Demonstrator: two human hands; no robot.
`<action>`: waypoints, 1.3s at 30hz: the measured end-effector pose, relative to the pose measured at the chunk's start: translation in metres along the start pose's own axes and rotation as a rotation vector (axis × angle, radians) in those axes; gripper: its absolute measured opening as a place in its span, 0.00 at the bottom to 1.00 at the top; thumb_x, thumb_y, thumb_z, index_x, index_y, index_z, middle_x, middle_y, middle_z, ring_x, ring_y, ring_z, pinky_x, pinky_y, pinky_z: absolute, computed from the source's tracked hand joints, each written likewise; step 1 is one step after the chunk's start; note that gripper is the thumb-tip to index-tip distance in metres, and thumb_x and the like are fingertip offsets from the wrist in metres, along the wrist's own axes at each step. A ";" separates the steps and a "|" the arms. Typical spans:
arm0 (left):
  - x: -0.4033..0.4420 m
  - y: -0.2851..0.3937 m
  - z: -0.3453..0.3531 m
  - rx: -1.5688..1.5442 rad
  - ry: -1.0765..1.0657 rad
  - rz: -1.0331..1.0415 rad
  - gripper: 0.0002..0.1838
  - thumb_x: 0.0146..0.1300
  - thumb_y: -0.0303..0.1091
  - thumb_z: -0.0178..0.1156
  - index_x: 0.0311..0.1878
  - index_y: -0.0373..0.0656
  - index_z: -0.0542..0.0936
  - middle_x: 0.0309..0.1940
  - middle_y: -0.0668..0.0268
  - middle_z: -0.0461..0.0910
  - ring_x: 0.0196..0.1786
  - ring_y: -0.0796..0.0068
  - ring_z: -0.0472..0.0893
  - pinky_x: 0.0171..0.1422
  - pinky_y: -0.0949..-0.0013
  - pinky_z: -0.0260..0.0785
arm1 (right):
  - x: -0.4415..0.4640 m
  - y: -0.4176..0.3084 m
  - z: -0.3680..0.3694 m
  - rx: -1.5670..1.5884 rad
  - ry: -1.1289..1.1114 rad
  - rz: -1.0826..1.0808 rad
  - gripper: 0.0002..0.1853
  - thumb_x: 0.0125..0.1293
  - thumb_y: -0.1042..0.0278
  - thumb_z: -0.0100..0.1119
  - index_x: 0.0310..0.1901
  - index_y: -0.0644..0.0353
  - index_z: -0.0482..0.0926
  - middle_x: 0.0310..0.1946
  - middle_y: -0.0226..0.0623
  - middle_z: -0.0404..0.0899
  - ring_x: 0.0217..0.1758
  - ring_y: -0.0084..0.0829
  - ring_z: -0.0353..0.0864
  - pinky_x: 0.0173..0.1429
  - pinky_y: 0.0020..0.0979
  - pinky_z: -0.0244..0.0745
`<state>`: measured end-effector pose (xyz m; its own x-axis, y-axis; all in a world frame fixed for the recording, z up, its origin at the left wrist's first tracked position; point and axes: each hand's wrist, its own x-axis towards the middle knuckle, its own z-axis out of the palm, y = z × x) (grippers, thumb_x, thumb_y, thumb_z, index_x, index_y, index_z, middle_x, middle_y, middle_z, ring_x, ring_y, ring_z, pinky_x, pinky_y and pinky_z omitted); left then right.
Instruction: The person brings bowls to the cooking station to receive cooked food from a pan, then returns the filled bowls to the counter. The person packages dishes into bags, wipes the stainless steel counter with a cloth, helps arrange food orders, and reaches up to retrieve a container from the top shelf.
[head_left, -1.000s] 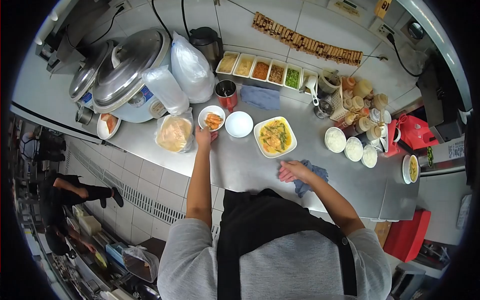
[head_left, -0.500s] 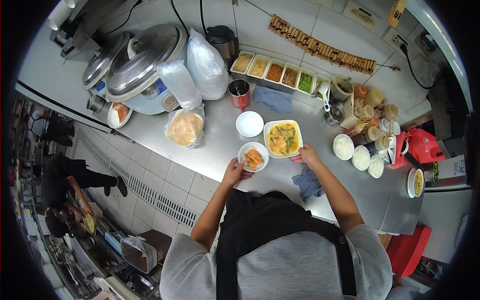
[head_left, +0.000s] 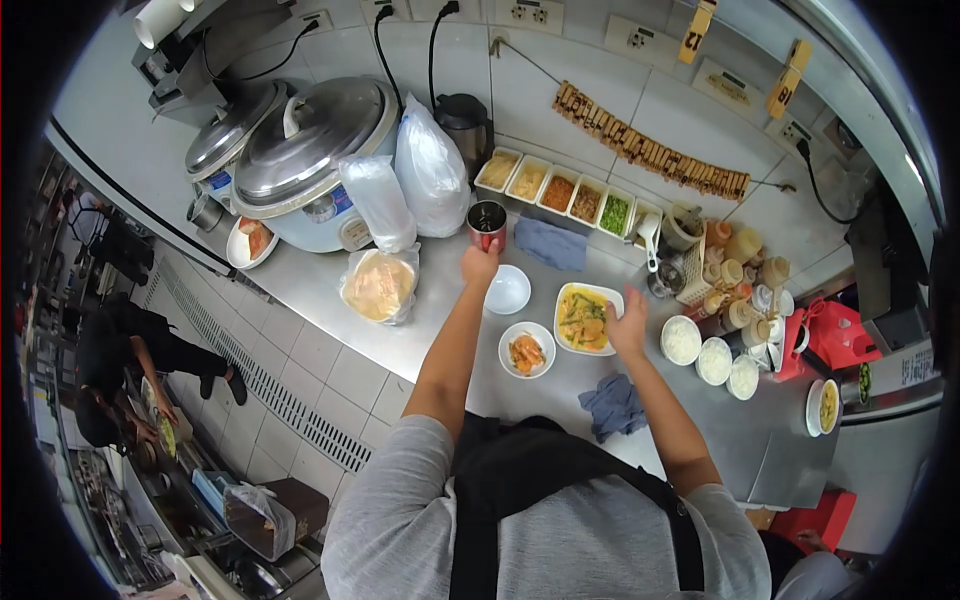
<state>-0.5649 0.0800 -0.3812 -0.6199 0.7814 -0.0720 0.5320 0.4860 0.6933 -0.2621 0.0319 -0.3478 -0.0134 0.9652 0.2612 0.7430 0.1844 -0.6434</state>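
My left hand (head_left: 480, 264) is stretched forward and closed at the handle of a red mug (head_left: 475, 217) with a dark inside. What the mug contains is hard to make out. Just below that hand is an empty white bowl (head_left: 508, 290). My right hand (head_left: 628, 322) is raised at the right edge of a square white dish of yellow curry-like food with green pieces (head_left: 583, 318), fingers apart and holding nothing. Left of this dish stands a small white bowl of orange-red food (head_left: 527, 350).
Topping tubs (head_left: 557, 192) line the wall behind a folded blue cloth (head_left: 551, 243). Rice bowls (head_left: 714, 361) and sauce bottles (head_left: 740, 272) stand right. A crumpled cloth (head_left: 613, 408) lies near me. Rice cookers (head_left: 310, 150) and bagged food (head_left: 380, 286) are left. Another person (head_left: 150, 350) works far left.
My left hand has left the small bowl of orange-red food and reached forward to the mug. My right hand has let go of the square dish and lifted slightly. The camera view has shifted.
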 end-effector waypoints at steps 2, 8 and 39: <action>0.000 -0.007 -0.003 -0.046 0.089 0.018 0.23 0.53 0.53 0.56 0.31 0.39 0.80 0.26 0.48 0.78 0.35 0.51 0.78 0.40 0.56 0.67 | 0.014 -0.030 -0.004 0.006 -0.027 -0.033 0.23 0.52 0.69 0.56 0.50 0.66 0.66 0.46 0.53 0.67 0.53 0.50 0.64 0.57 0.40 0.59; -0.030 -0.040 -0.047 -0.156 0.005 0.102 0.23 0.56 0.52 0.52 0.28 0.38 0.77 0.25 0.47 0.76 0.32 0.47 0.76 0.37 0.53 0.66 | 0.066 -0.064 0.052 -0.001 -0.300 -0.349 0.18 0.53 0.70 0.55 0.47 0.63 0.70 0.45 0.47 0.70 0.50 0.46 0.67 0.55 0.38 0.63; 0.145 0.145 -0.269 -0.408 0.601 0.840 0.10 0.55 0.34 0.59 0.34 0.37 0.81 0.31 0.59 0.81 0.30 0.71 0.79 0.37 0.72 0.70 | 0.007 -0.008 -0.047 0.476 -0.320 -0.021 0.12 0.62 0.69 0.50 0.45 0.63 0.74 0.34 0.36 0.78 0.36 0.22 0.76 0.37 0.24 0.72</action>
<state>-0.7331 0.1586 -0.0980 -0.3887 0.4307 0.8145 0.7529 -0.3610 0.5502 -0.2369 0.0288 -0.3069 -0.2818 0.9548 0.0943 0.3578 0.1958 -0.9130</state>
